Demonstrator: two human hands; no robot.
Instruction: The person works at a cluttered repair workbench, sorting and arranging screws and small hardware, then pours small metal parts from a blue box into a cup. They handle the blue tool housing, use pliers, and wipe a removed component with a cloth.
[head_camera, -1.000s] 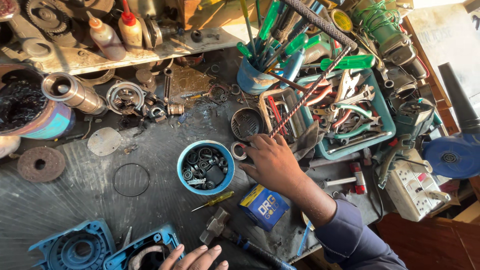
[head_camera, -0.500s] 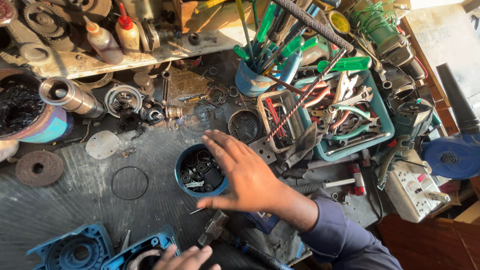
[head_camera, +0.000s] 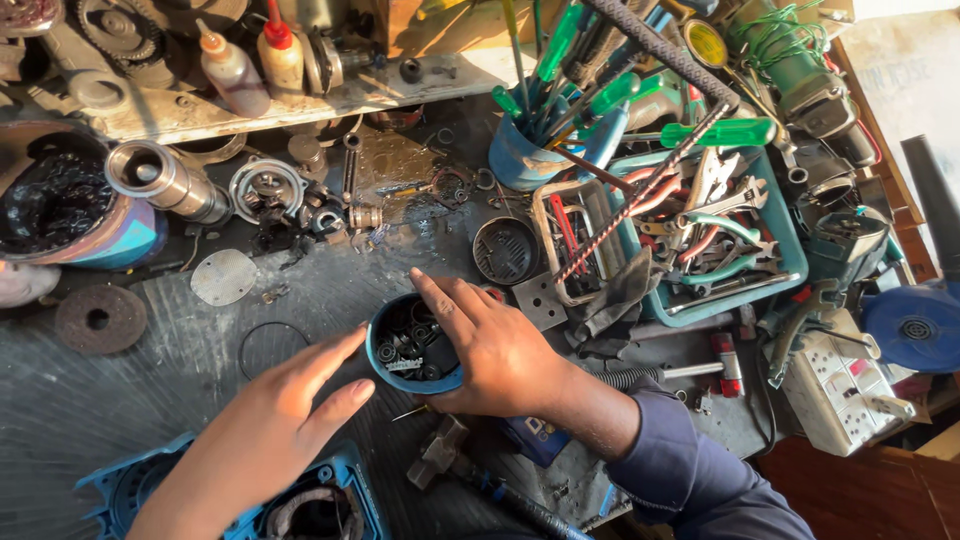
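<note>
Right in the middle of the frame sits a small blue cup (head_camera: 410, 345) full of dark little metal parts – washers and nuts, looks like – standing on the grimy dark workbench (head_camera: 150, 400). The right hand (head_camera: 495, 350) comes in from the lower right and is wrapped around the cup's right side, fingers curled over the rim and thumb along the bottom edge, so it's grasping the cup. The left hand (head_camera: 270, 420) comes up from the lower left with fingers straight and loose, tips just beside the cup's left edge – can't tell if they actually touch it.

Just below the cup lies a hammer (head_camera: 450, 460). In the lower left corner there's a blue machine housing (head_camera: 120, 490). The upper right is a teal tray (head_camera: 700, 240) stuffed with pliers and wrenches, next to a blue tub (head_camera: 525, 160) of green-handled screwdrivers. Upper left has two squeeze bottles (head_camera: 255, 65) on a shelf.
</note>
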